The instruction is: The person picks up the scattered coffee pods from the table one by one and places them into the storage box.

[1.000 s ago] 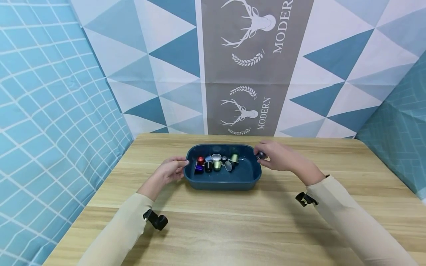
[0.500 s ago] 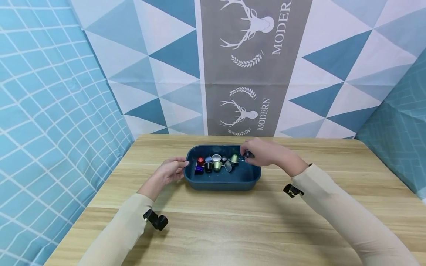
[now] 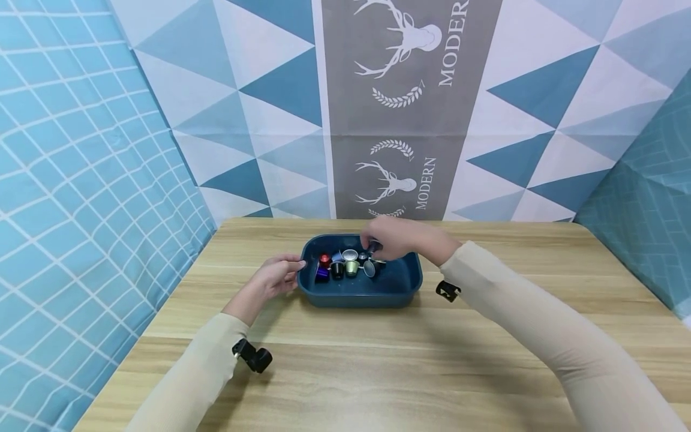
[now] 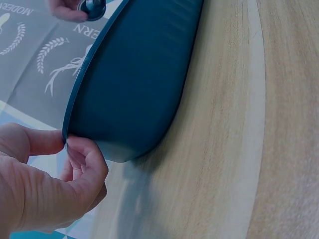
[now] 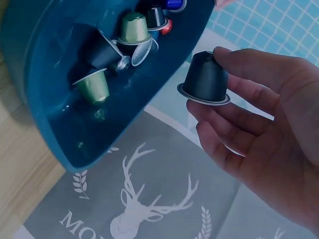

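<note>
A dark blue plastic tub (image 3: 357,300) stands on the wooden table, several coffee capsules inside. My left hand (image 3: 278,277) pinches its left rim between thumb and fingers, as the left wrist view shows. In my right hand (image 3: 396,237) is a dark coffee capsule (image 5: 204,77), held by thumb and fingertips with its silver rim down, over the tub's back edge. Below it lie a light green capsule (image 5: 93,87), a second green capsule (image 3: 351,268), a black capsule (image 3: 337,270), a purple capsule (image 3: 322,274) and a red capsule (image 3: 324,260). The right hand hides part of the tub's back wall.
A patterned cloth backdrop (image 3: 270,120) rises behind the table's far edge (image 3: 259,223). Blue grid cloth (image 3: 81,180) hangs along the left and teal cloth (image 3: 642,198) along the right. Wooden tabletop (image 3: 367,372) stretches in front of the tub.
My right hand has carried the dark capsule leftward from the tub's right rim to above the capsules near its back edge. The left hand stays at the left rim.
</note>
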Available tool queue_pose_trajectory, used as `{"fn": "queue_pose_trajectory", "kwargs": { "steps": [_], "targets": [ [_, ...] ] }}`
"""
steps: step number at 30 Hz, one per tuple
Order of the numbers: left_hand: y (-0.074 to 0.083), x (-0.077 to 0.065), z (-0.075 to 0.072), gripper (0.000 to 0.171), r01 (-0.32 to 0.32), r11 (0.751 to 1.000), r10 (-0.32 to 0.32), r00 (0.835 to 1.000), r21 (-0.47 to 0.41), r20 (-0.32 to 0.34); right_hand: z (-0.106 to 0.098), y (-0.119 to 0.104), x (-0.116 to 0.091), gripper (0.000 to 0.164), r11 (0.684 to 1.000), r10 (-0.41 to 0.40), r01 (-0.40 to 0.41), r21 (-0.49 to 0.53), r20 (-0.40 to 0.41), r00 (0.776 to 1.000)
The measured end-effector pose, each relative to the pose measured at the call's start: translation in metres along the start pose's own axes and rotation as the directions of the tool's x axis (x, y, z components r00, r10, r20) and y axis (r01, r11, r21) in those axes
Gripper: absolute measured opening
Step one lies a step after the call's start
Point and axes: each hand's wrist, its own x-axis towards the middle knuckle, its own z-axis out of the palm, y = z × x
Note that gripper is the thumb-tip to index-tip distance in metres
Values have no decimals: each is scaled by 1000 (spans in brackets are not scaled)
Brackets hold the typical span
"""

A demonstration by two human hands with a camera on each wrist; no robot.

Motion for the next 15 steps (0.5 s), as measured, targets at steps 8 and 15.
{"fn": "queue_pose_trajectory", "kwargs": {
  "steps": [8, 15],
  "targets": [
    [-1, 0, -3, 46, -5, 1000, 5, 1000, 8, 7, 8, -4, 29, 15, 998, 50, -45, -37, 131, 990],
    [0, 0, -2, 46, -11, 1000, 11, 1000, 8, 7, 22, -4, 50, 17, 993, 97, -82, -83, 207, 974]
  ]
}}
